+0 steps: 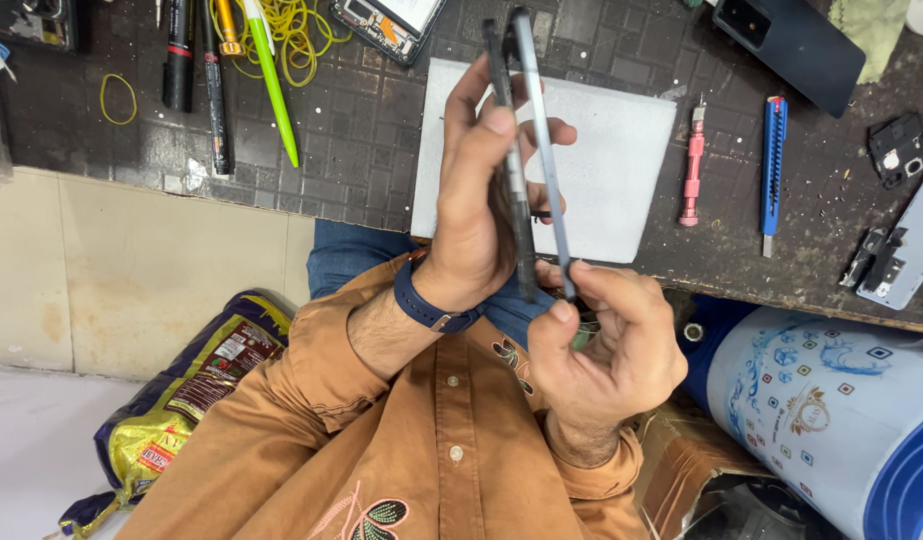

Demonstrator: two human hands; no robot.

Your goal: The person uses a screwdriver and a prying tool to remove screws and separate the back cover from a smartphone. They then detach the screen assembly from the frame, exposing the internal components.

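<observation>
Brown shirt [422, 450], navy wristband [422, 303], green pen [270, 75], pink screwdriver [693, 165], blue cutter [772, 165], white pad [607, 165].

We raise our left hand [482, 200] upright, fingers curled and thumb pressed forward, while our right hand [607, 345] sits below it, thumb and forefinger pinched together

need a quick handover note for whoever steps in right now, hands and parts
Left hand: grips the dark phone body edge-on above the white mat.
Right hand: fingers pinch the lower end of the thin grey panel.
Done: panel split from the body at the top, gap open.
Left: the two remain close at the bottom.
Pink screwdriver and blue knife lie right of the mat.
</observation>
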